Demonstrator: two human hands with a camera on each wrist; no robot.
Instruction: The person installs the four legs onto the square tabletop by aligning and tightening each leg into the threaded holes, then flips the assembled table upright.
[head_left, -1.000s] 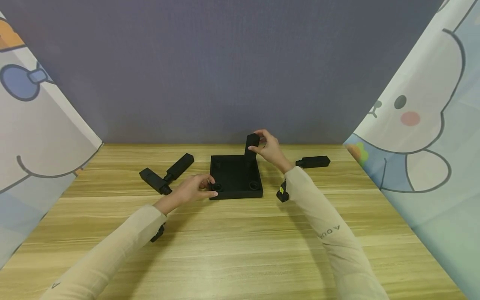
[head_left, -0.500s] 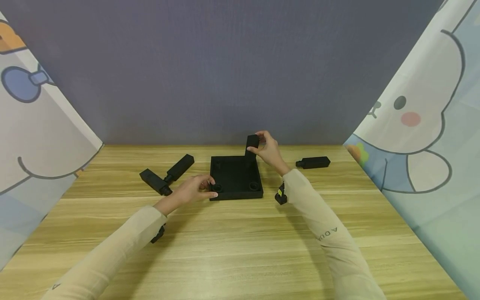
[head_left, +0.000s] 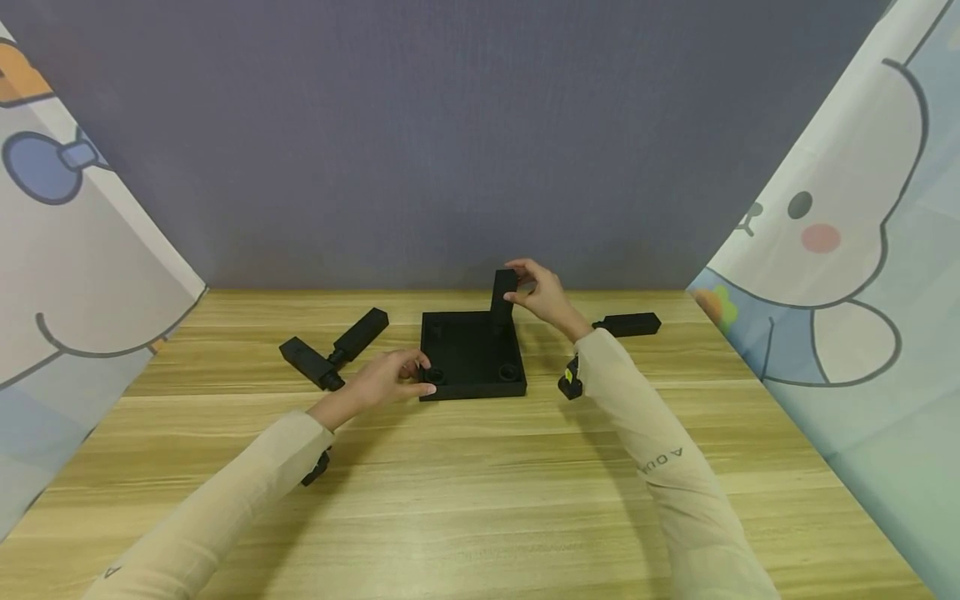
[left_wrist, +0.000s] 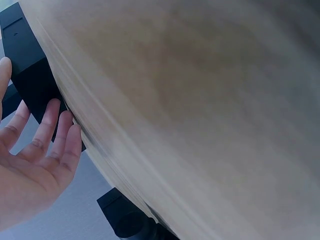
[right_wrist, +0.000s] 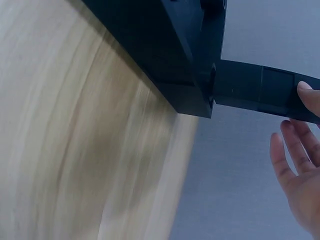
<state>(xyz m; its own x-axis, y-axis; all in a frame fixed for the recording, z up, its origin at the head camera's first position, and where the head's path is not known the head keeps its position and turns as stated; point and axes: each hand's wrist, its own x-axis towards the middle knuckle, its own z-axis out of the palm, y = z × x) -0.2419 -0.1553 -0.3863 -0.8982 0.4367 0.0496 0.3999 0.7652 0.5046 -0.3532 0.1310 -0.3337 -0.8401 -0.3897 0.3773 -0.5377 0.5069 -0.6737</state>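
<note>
A black square base (head_left: 480,390) with raised walls and round corner sockets lies on the table. My left hand (head_left: 382,379) holds its front left corner, the thumb at the front wall and the fingers at the left side. At the back right corner a black square leg (head_left: 502,293) stands upright. Its upper part is pinched between the thumb and fingers of my right hand (head_left: 546,300). In the right wrist view the lower end of the leg (right_wrist: 240,84) meets the base (right_wrist: 150,45) at its corner; the joint itself is hidden.
Two black legs, one farther back (head_left: 362,333) and one nearer (head_left: 307,360), lie with their threaded ends close together left of the base. Another leg (head_left: 630,324) lies to the right. A grey panel (head_left: 450,150) stands behind the wooden table (head_left: 465,492).
My right hand and forearm have turned slightly around the upright leg, and the leg's top has rotated a little. The left hand and the base have stayed in place.
</note>
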